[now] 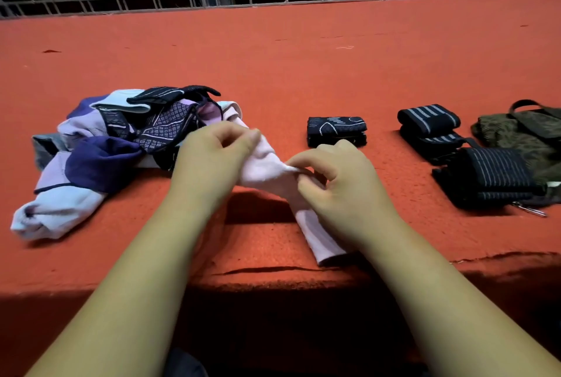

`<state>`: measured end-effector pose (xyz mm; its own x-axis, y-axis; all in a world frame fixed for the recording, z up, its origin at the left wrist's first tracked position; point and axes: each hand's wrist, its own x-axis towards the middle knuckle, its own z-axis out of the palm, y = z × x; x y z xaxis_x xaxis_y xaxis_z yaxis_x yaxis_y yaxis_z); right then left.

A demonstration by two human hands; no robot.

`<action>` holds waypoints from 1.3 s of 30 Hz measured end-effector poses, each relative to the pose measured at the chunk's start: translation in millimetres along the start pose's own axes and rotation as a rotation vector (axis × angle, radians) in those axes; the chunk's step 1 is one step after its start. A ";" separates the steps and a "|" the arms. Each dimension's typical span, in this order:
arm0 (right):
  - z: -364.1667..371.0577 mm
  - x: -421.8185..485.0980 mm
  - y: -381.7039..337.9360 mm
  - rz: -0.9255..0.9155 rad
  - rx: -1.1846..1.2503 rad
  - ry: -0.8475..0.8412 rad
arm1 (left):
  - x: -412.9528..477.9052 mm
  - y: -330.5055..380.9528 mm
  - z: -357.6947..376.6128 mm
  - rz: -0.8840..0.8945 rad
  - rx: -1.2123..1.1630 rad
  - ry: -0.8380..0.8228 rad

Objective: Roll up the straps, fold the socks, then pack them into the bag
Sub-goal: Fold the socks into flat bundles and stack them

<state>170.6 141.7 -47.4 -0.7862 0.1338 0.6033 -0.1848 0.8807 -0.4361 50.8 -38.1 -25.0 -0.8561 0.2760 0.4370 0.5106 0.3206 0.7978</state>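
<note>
Pale pink sock (264, 164), held just above the red-carpeted tabletop (303, 73) in front of you, between the pile of unfolded socks (100, 146) on your left and the finished items on your right. Your left hand (209, 158) pinches one end of the sock between thumb and fingertips. Your right hand (337, 176) pinches a gather of fabric nearer the middle, and the free end hangs below that wrist toward the near edge. Both grips are narrow and closed on cloth.

The step in hand appears to be folding this sock. To do it well, first draw the two grips apart until the sock is flat and untwisted; the fabric is bunched at the right grip and would likely set into a lumpy fold. Lay the sock on the bare carpet near you, clear of the pile, so that no neighbouring sock is dragged along. Fold it end to end, press the bundle flat, and match its shape to the folded dark sock (336, 131) lying just beyond your right hand. Whether its mate is in the pile cannot be told from here.

The rolled striped straps (428, 121) and the olive bag (528, 136) lie farther right, close together. Packing looks to be some way off, since the pile holds several socks.
</note>
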 end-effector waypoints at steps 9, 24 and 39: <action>-3.5 3.2 4.4 0.115 0.095 -0.027 | 0.0 18.1 8.6 0.056 -0.242 0.012; -28.6 13.5 16.2 0.479 0.973 0.136 | -7.9 -2.4 35.2 -0.265 -0.665 -0.374; -9.4 -2.5 47.5 0.564 0.605 -0.141 | -9.4 -22.1 40.5 -0.409 -0.471 -0.394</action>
<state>169.3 187.5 -63.3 -0.9147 0.3872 0.1156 0.0055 0.2978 -0.9546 50.9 -11.1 -63.6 -0.8334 0.5508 -0.0449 -0.0078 0.0695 0.9975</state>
